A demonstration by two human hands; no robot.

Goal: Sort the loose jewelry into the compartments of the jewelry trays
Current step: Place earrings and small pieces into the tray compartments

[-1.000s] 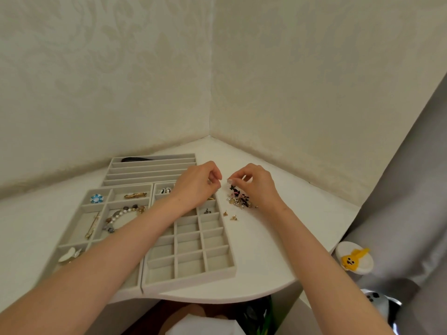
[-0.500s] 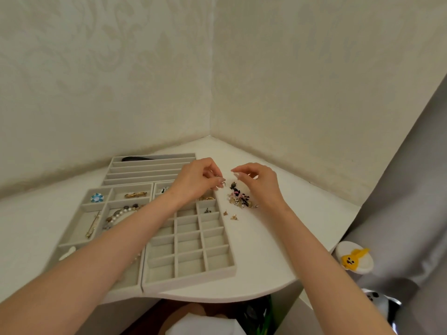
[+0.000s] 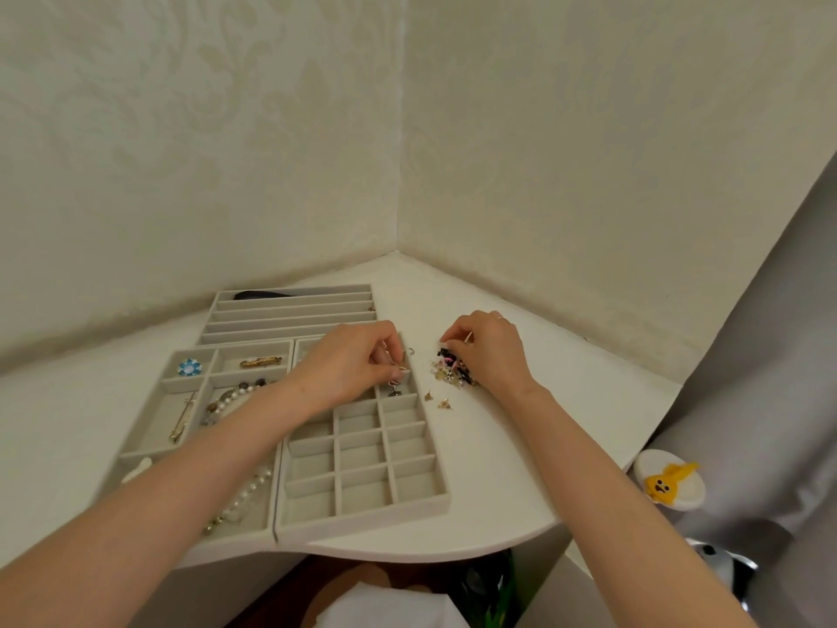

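Head view: left hand (image 3: 348, 364) fingers (image 3: 390, 350) pinched on an earring (image 3: 399, 373) over the tray (image 3: 362, 521), right hand (image 3: 491, 351) fingers pinched in the jewelry pile (image 3: 453, 370).

Cream patterned walls (image 3: 204, 151) meet in a corner; white rounded table (image 3: 498, 469) set into it; grey curtain (image 3: 770, 355) at right; white round case (image 3: 679, 498) topped with a yellow bunny (image 3: 666, 482) just off the table's right edge; shiny metal thing (image 3: 724, 564) below it, unclear; white cloth (image 3: 385, 611) at bottom.

No readable text, label, brand or number anywhere — not on trays, jewelry or walls.
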